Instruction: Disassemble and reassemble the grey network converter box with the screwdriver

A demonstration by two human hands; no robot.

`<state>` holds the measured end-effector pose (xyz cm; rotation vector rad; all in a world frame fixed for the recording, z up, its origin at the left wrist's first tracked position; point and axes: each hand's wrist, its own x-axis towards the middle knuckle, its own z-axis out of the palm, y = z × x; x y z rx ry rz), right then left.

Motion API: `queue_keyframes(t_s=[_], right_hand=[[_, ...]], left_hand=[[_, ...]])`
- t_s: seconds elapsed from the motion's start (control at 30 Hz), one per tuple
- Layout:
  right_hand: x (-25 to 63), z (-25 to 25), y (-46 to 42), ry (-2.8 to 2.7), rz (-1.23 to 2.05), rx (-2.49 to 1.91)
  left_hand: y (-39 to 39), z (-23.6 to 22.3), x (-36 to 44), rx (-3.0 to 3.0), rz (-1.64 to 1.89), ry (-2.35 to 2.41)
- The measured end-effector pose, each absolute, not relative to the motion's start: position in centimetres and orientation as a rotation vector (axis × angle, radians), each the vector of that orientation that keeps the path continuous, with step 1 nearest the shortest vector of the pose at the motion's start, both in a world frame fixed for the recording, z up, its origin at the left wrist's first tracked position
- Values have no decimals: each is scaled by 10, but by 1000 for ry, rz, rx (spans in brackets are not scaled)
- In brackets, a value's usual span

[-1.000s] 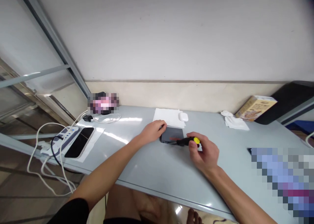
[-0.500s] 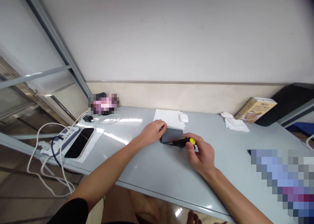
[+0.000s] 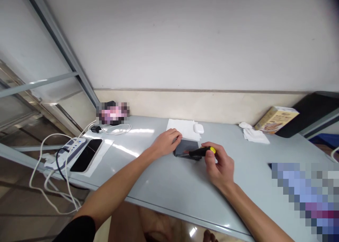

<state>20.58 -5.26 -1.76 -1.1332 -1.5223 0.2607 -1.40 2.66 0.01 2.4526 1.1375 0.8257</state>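
Observation:
A small dark grey box (image 3: 182,146) with a row of slots along its near edge lies on the desk in front of me. My left hand (image 3: 169,142) is closed on its left end, fingers curled over the side. In my right hand (image 3: 219,162) is a screwdriver (image 3: 198,152) with a black handle and a yellow end cap. Its shaft points left at the near side of the box. The tip is hard to make out, and I cannot tell how far it goes in. The slotted near edge looks slanted away from the top.
Behind the box lie white paper (image 3: 181,127) and a white earbud case (image 3: 198,128). To the left are a phone (image 3: 87,155) and a power strip (image 3: 65,152) with loose cables. Crumpled tissue (image 3: 255,135) and a yellow carton (image 3: 277,119) stand back right. A blurred item (image 3: 304,192) lies front right.
The screwdriver moved left along the near edge, then back right and slightly up. The slotted strip now shows more, slanting down to the right. My left hand stays on the box.

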Motion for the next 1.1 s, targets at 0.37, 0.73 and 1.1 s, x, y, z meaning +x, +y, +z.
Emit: queue_keyframes(t_s=[0.37, 0.73, 1.1], right_hand=[[205, 1, -41, -1038, 506, -1181], [212, -3, -32, -944, 531, -1264], [224, 1, -29, -832, 425, -1158]], left_hand=[[23, 16, -13, 2042, 787, 1013], [26, 4, -14, 2183, 812, 1005], [47, -2, -34, 2326, 811, 1415]])
